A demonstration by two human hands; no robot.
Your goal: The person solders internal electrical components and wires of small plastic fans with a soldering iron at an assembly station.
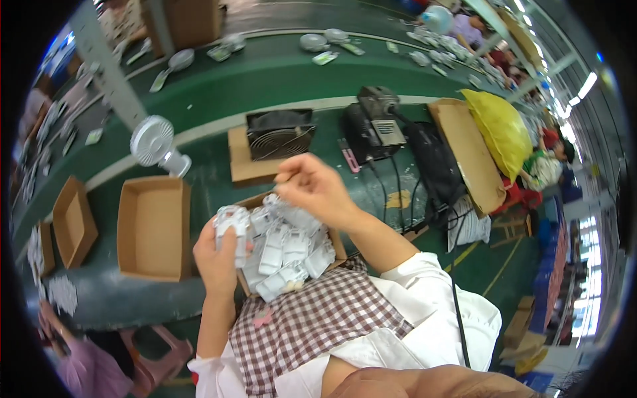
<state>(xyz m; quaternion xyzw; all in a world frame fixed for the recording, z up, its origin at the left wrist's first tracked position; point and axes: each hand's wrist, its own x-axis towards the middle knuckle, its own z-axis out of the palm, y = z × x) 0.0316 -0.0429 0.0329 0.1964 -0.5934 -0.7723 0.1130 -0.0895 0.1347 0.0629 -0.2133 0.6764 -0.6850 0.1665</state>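
Note:
My left hand [216, 260] grips a white plastic housing [232, 219] with a rounded top and a narrower lower part, the thumb lying across its front. Below and to the right, a cardboard box [340, 247] at the table's near edge is heaped with similar white plastic housings [296, 247]. Over the far side of this box is my right hand [318, 191], its thumb and fingertips pinched together. Whatever the pinch holds, if anything, is too small to make out.
Beyond the box stand a black fan unit [282, 134] on cardboard and a black electrical device [375, 132] with cables. Pink-handled tweezers [348, 156] lie beside it. Leftward are an open cardboard box [154, 229] and a white handheld fan [159, 144]. Co-workers sit around a green conveyor [265, 69].

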